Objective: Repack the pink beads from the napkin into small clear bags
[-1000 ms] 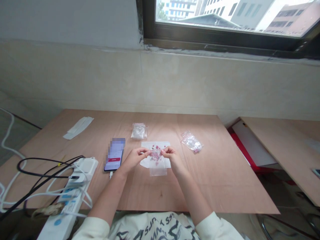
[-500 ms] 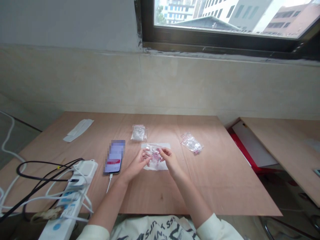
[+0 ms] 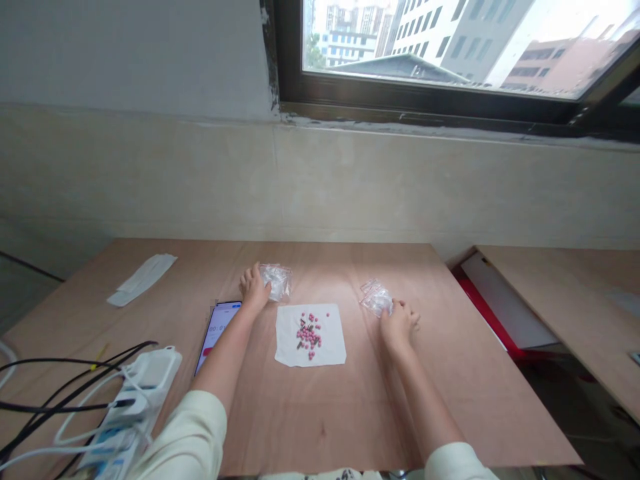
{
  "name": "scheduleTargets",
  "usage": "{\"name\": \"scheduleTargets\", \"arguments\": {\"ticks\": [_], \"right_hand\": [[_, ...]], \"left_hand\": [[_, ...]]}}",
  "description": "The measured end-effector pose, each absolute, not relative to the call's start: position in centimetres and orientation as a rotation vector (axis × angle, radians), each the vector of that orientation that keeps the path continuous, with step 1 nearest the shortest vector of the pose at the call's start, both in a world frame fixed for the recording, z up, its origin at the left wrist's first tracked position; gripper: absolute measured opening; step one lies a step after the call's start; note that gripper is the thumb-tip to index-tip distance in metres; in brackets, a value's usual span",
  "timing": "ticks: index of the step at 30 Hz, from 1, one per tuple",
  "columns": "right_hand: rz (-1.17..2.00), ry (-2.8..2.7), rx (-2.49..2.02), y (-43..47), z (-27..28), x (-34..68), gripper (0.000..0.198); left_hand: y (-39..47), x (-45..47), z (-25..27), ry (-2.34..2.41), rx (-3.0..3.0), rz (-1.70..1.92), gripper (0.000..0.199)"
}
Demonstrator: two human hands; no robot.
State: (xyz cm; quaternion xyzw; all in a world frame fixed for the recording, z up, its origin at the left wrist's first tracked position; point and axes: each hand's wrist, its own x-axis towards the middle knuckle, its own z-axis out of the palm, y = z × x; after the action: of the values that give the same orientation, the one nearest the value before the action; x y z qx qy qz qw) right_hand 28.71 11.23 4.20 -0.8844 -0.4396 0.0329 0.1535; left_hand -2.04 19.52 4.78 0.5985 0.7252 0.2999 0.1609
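Note:
My left hand (image 3: 255, 288) is at the left edge of a stack of small clear plastic bags (image 3: 278, 283). Its thumb and forefinger are apart and touch or nearly touch the bags. On the right, my right hand (image 3: 399, 323) reaches the lower corner of another loose pile of clear bags (image 3: 375, 297). Its fingers are spread, and it covers part of that pile. Between the hands lies a white sheet of paper (image 3: 285, 347). Small pink beads (image 3: 310, 335) with some dark, thin pieces are heaped on it.
A phone (image 3: 213, 328) with a lit screen lies partly under my left forearm. A white power strip (image 3: 143, 380) with tangled cables takes up the front left. A folded white strip (image 3: 143, 280) is at the back left. A second table (image 3: 565, 293) stands to the right.
My hands have parted from a bag held over the paper, left hand to the left stack, right hand to the right pile. The beads on the paper are now uncovered. The view has shifted slightly.

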Motion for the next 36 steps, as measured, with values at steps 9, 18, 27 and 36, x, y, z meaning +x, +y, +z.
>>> {"name": "scheduleTargets", "arguments": {"ticks": [9, 18, 27, 36], "right_hand": [[-0.009, -1.371, -2.437, 10.9, 1.1, 29.8, 0.025], [0.069, -1.331, -1.872, 7.9, 4.9, 26.3, 0.019], [0.516, -1.571, -1.529, 3.3, 7.6, 18.3, 0.014], [1.135, -1.621, -1.381, 4.3, 10.5, 16.0, 0.022]], "left_hand": [[18.6, -2.5, 4.5, 1.925, 2.183, 0.589, 0.029], [12.7, 1.9, 9.9, 1.302, 1.978, 0.751, 0.022], [7.3, 3.0, 10.6, 1.113, 1.596, 0.523, 0.025], [6.2, 1.4, 11.0, 1.103, 1.531, 0.501, 0.021]]}}
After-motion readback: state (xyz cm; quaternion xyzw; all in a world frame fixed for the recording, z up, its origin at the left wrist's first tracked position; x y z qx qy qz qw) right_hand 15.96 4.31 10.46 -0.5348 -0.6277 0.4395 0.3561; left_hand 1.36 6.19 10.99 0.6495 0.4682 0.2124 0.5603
